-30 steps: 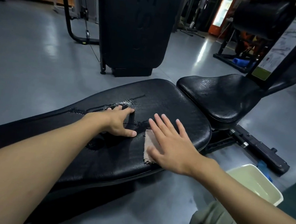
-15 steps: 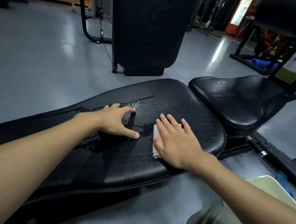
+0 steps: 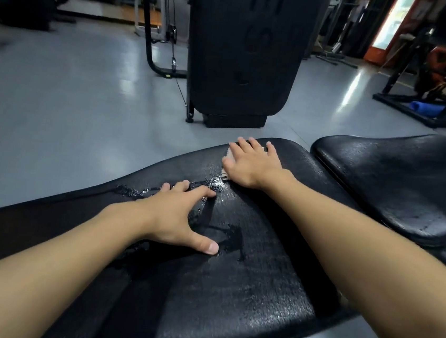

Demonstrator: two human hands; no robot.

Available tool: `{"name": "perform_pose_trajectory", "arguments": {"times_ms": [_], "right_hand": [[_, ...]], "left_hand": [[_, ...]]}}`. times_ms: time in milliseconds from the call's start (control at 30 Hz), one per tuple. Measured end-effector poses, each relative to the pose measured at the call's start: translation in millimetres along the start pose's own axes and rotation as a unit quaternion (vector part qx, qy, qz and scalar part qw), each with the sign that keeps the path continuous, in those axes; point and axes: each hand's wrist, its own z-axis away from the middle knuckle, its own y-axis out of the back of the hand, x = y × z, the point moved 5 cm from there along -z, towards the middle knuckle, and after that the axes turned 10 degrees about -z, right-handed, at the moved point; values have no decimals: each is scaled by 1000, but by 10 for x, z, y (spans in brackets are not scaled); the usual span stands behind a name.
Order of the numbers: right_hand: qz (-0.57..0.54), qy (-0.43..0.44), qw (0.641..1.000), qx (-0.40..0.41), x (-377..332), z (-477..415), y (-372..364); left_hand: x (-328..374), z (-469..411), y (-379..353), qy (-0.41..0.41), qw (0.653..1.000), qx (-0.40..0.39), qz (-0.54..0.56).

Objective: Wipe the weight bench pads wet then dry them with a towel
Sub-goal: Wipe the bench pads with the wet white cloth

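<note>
The wet pass looks to be under way but unfinished. The right grip (image 3: 252, 166) lies flat with its fingers straight and spread, pressing a small pale cloth (image 3: 228, 154) onto the far edge of the long back pad (image 3: 244, 295). It clasps nothing: the cloth is only pinned under the palm and mostly hidden by it. The left grip (image 3: 175, 216) is likewise released, fingers splayed and resting on the pad nearer its middle, as if bracing.

A streak of beaded water (image 3: 134, 191) runs from just by the cloth past the left fingers. The near part of the pad shines with a thin wet film. I judge this pad largely wetted, with the pooled streak not yet spread. The seat pad (image 3: 393, 186) glistens faintly too, but I cannot tell whether it has been wiped. The drying appears wholly left to do, and no towel is in view.
</note>
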Motion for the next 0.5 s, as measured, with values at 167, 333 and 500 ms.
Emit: {"name": "perform_pose_trajectory", "arguments": {"times_ms": [167,333,500], "right_hand": [[8,4,1000,-2,-35,-385,74],[10,22,999,-28,-28,-203,12],[12,58,998,-38,-62,394,-57]], "left_hand": [[-37,-35,-20,3,1000,-6,7],[-31,-15,1,6,1000,-3,8],[-12,20,12,15,1000,-2,23]]}}
